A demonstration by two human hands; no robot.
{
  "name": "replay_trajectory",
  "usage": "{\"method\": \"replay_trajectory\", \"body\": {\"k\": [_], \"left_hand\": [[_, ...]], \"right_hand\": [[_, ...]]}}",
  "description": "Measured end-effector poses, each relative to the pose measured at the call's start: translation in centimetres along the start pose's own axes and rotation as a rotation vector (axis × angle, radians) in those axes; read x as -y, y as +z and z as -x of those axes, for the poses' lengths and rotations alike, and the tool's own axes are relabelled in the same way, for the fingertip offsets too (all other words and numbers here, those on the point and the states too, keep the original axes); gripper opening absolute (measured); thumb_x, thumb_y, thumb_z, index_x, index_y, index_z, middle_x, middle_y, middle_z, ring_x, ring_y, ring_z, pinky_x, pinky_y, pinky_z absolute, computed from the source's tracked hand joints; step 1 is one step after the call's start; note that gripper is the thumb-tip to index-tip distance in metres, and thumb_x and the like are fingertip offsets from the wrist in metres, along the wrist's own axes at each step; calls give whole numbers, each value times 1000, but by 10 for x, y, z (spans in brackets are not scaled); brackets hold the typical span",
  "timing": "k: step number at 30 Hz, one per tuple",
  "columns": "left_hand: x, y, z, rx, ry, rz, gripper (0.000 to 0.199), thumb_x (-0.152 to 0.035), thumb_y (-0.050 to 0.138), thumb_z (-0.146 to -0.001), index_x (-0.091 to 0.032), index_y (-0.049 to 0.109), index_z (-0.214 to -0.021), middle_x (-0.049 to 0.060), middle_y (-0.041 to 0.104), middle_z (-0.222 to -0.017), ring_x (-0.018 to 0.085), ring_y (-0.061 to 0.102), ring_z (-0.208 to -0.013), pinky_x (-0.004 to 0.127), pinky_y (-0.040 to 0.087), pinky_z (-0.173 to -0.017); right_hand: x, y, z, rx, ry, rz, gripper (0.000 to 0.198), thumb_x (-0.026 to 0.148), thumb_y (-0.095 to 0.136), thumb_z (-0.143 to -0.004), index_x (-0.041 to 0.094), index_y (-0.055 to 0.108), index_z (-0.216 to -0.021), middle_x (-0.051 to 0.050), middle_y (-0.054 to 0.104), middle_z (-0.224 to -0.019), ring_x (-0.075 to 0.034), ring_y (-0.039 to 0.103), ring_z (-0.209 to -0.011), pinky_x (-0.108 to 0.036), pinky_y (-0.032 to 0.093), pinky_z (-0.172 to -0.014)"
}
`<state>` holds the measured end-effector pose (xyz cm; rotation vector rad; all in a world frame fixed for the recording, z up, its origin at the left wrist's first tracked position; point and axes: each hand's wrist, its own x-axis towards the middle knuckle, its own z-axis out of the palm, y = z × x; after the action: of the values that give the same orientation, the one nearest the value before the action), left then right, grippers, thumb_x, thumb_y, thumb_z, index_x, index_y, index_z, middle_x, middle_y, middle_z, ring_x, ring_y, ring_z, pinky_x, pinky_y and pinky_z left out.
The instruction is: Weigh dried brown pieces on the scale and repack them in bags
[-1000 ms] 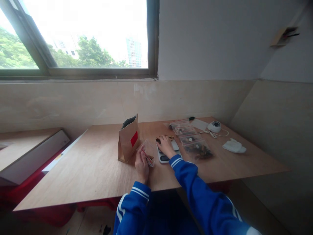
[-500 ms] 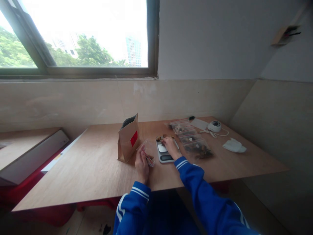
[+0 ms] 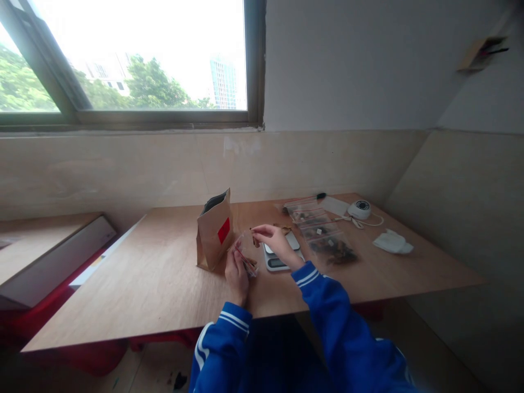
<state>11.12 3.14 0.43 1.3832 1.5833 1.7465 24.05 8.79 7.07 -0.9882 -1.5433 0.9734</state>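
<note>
My left hand [image 3: 236, 274] is closed on a clear zip bag [image 3: 250, 266] with brownish pieces inside, its mouth facing up. My right hand [image 3: 275, 238] is raised over the left side of a white kitchen scale [image 3: 279, 263], close to the bag's mouth. Its fingers pinch a small brown dried piece [image 3: 256, 240], too small to name exactly. Part of the scale's plate is hidden behind my right hand, and a yellowish-brown piece [image 3: 283, 227] shows at its back. Left of the zip bag a brown paper bag [image 3: 214, 233] with a red square stands upright, its top open.
Several zip bags [image 3: 323, 232] of dark dried pieces lie in a row on the right of the wooden table [image 3: 135, 284]. Beyond them are a white round device [image 3: 359, 210] with a cable and a crumpled white cloth or tissue [image 3: 393, 242]. A window [image 3: 164, 60] is behind.
My right hand has lifted from the scale's plate and moved left towards the zip bag, carrying a small brown piece. My left hand stays nearly still with the bag.
</note>
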Motion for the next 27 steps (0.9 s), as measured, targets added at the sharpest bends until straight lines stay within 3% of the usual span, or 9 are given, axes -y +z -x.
{"method": "replay_trajectory", "body": {"k": [2, 5, 8, 13, 16, 18, 22, 27], "left_hand": [[1, 0, -1, -3, -6, 3, 43, -43, 33, -96, -21, 55, -124, 9, 64, -123, 21, 60, -112, 36, 46, -94], [3, 0, -2, -11, 6, 18, 42, -44, 34, -95, -21, 55, -124, 9, 63, -124, 21, 58, -116, 35, 44, -97], [3, 1, -2, -35, 1, 16, 42, -45, 35, -95, -21, 56, -122, 9, 65, -121, 21, 60, -113, 34, 46, -95], [-1, 1, -2, -55, -1, 21, 42, -45, 35, -95, -20, 58, -119, 9, 68, -112, 20, 65, -102, 33, 50, -86], [-2, 1, -2, -47, -43, 33, 44, -46, 35, -95, -19, 58, -121, 10, 70, -107, 19, 68, -93, 33, 52, -81], [1, 1, -2, -48, -45, 43, 44, -46, 36, -94, -19, 58, -122, 10, 69, -112, 19, 66, -99, 33, 51, -85], [8, 2, -3, -55, -27, 59, 42, -46, 36, -94, -23, 57, -123, 8, 65, -120, 20, 60, -114, 35, 46, -96], [12, 3, -4, -53, -26, 74, 42, -46, 38, -94, -23, 57, -123, 9, 66, -119, 20, 62, -111, 35, 49, -93]], "right_hand": [[6, 7, 5, 100, 26, -96, 22, 31, 67, -73, 16, 70, -88, -4, 72, -78, -15, 65, -63, -29, 54, -65], [9, 12, 10, 168, -11, -42, 18, 25, 66, -74, 16, 70, -89, -5, 73, -87, -17, 67, -74, -31, 54, -72], [1, 8, 6, 71, -85, 120, 20, 20, 54, -82, 17, 69, -94, -7, 72, -96, -18, 67, -86, -31, 53, -79], [-30, -10, -15, -65, -67, 720, 32, 10, 45, -85, 14, 65, -108, -12, 62, -116, -19, 57, -110, -32, 43, -97], [-48, -18, -29, -62, -6, 828, 38, 15, 52, -84, 11, 58, -122, -20, 49, -135, -28, 41, -129, -42, 31, -107], [-57, -21, -37, -63, 42, 872, 44, 21, 56, -85, 9, 54, -126, -25, 43, -140, -33, 36, -133, -48, 28, -107], [-66, -23, -47, -50, 123, 921, 37, 32, 61, -83, 8, 64, -111, -26, 56, -123, -36, 47, -122, -51, 27, -104], [-71, -24, -45, -35, 101, 896, 25, 32, 57, -86, 10, 67, -93, -20, 65, -103, -29, 58, -105, -39, 38, -94]]}}
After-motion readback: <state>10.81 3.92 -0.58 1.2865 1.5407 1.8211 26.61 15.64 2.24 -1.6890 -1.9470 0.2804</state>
